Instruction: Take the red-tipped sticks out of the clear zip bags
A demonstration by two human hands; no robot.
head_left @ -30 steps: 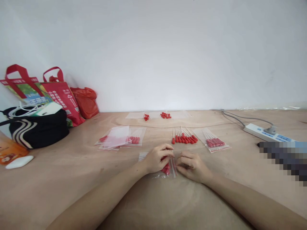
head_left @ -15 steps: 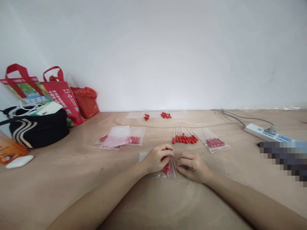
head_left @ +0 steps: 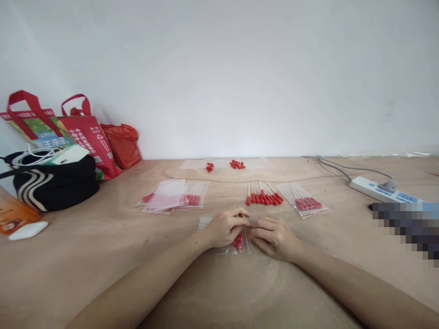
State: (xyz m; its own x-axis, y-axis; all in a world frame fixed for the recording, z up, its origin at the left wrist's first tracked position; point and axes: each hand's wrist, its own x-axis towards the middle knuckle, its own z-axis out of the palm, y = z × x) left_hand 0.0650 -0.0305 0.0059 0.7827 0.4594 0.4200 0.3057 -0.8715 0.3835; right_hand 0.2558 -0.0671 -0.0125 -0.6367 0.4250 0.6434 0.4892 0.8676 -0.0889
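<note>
A clear zip bag (head_left: 224, 250) with red-tipped sticks (head_left: 238, 242) in it lies flat on the table in front of me. My left hand (head_left: 226, 227) rests over the bag, its fingers closed at the zip end and covering part of the contents. From the right, my right hand (head_left: 274, 236) pinches the same zip edge, fingertips almost touching those of the left. Beyond the hands is a fan of loose red-tipped sticks (head_left: 264, 197). A filled zip bag (head_left: 304, 199) sits right of the fan.
Stacked zip bags (head_left: 168, 194) lie to the left, with small red pieces (head_left: 237, 164) near the wall. At far left stand shopping bags (head_left: 92, 141), a black pouch (head_left: 58, 183) and a white mouse-shaped object (head_left: 28, 230). A power strip (head_left: 384, 191) is on the right.
My right hand has shifted slightly left, closing the small gap to the left hand at the bag's edge. The left hand has barely moved.
</note>
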